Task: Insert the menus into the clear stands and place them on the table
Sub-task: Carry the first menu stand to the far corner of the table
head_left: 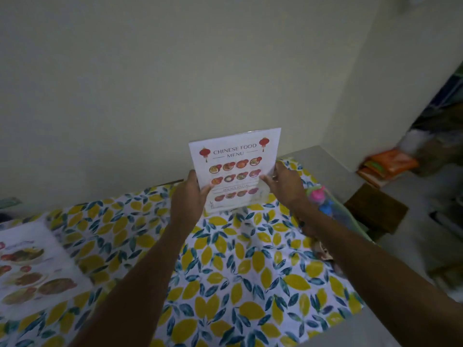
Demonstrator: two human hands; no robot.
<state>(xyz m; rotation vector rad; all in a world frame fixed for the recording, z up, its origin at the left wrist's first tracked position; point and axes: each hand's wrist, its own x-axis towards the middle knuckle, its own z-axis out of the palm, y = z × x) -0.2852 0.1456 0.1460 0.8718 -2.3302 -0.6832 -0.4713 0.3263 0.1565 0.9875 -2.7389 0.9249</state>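
Observation:
A white "Chinese Food Menu" sheet (235,169) stands upright inside a clear stand (260,197) near the far edge of the table (225,271). My left hand (189,194) grips the stand's left edge, thumb on the front. On the right edge sits my right hand (283,182), its fingers against the sheet. The stand's base rests on or just above the cloth; I cannot tell which. A second menu sheet (32,266) with food pictures lies flat at the table's left.
A lemon-and-leaf patterned cloth covers the table. The wall rises close behind the stand. Colourful plastic items (323,196) sit in a bag at the table's right edge. A dark wooden stool (375,209) and orange packets (390,164) are on the floor to the right.

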